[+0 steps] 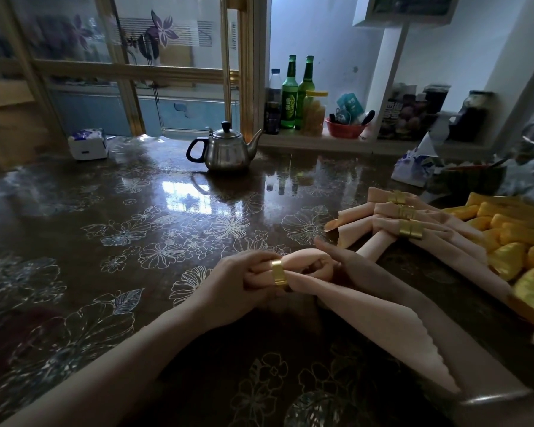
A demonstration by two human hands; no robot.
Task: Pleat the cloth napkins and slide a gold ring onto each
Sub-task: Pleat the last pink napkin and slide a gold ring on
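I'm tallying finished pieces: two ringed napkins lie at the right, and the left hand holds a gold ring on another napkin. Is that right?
Not quite. The head view shows three ringed napkins at the right, not two. The rest holds: the left hand holds a gold ring on another napkin.

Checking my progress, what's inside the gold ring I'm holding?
The peach napkin runs through the gold ring, which the left hand holds; the right hand grips the cloth beside it. The pleats inside are hidden.
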